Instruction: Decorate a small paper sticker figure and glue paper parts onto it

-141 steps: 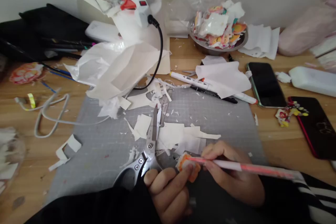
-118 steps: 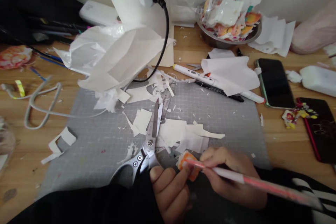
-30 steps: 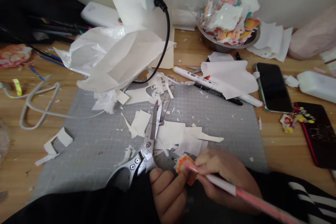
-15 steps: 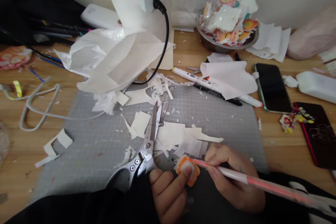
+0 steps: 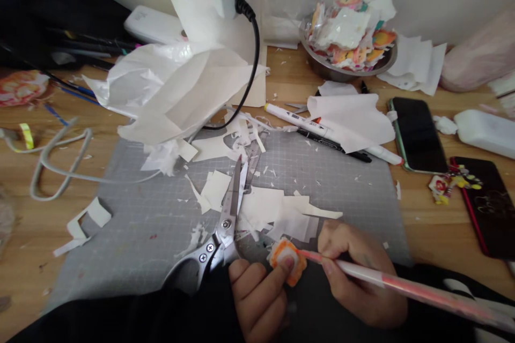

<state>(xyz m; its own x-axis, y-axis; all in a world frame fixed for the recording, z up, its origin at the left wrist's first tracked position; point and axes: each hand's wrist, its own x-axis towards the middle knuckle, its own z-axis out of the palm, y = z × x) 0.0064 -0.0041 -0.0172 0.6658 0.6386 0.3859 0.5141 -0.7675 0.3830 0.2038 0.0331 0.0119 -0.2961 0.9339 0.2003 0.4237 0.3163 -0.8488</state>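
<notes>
Low at the near edge of the grey mat [image 5: 137, 225], slightly right of centre: small orange-and-white piece [image 5: 296, 272], under the fingertip of the left hand [image 5: 260, 297], other fingers curled. Right hand [image 5: 360, 273] just right of the piece, thumb and fingers pinched around a pink-and-white pen [image 5: 362, 271], its tip at the orange border. Open-bladed scissors [image 5: 226, 225] left of the piece, handles near, blades pointing far across paper scraps [image 5: 263, 204].

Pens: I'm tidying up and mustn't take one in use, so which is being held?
The pink pen, in the right hand, its tip at the orange cutout. The yellow-ended white marker and black pen lie out of both hands.
</notes>
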